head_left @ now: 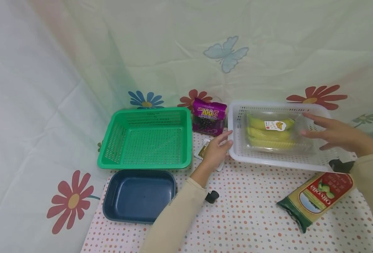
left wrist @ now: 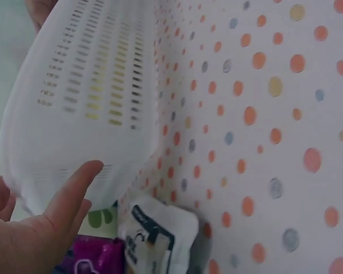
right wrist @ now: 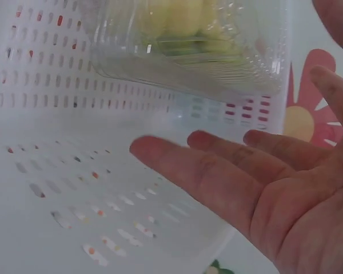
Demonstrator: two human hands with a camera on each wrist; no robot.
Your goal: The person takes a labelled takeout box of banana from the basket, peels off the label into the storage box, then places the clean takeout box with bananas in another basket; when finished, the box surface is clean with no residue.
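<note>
Watching remotely, I log the right hand (head_left: 339,136) with fingers apart over the white basket's (head_left: 278,164) right end, next to the banana pack (head_left: 270,135) inside. Left hand (head_left: 216,153) is at its left edge, fingers extended; can't tell if touching. Basket's in the table's (head_left: 246,214) far right corner. Olivoila packet (head_left: 316,200): by basket's near right corner.

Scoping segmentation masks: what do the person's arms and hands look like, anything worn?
Beige fabric sleeves reach about to both wrists. Left hand and right hand: no gloves or rings visible. A small black attachment juts out near each cuff; no cables visible.
</note>
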